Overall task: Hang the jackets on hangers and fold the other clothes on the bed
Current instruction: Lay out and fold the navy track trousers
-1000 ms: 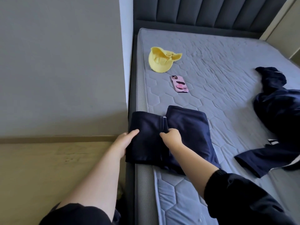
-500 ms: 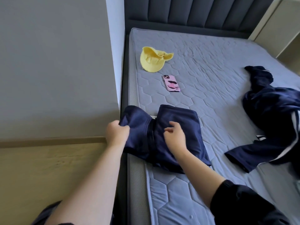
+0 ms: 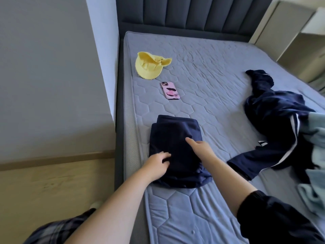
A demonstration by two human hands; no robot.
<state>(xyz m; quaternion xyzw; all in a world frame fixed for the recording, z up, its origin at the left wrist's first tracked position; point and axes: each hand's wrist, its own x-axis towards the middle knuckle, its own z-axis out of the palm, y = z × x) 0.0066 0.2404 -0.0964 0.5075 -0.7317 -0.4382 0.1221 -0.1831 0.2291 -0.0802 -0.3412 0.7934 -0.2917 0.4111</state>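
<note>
Mattress (image 3: pixel 219 88) holds 1 folded navy garment (image 3: pixel 172 134) at 12 o'clock; my right hand (image 3: pixel 200 148) presses it, fingers straight; left hand (image 3: pixel 154 166) touches it, grip I cannot tell.

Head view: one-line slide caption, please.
Left hand and right hand rest on a folded navy garment on the grey quilted mattress.

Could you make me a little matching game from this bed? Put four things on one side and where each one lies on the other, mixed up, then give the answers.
Things:
1. yellow hat
2. phone in a pink case
3. folded navy garment
4. navy garment with white stripes

Places:
A. under the left hand and right hand, by the left edge of the mattress
B. crumpled on the right side of the mattress
C. nearest the headboard
D. between the hat and the folded garment

Pairs: 1-C, 2-D, 3-A, 4-B.
</note>
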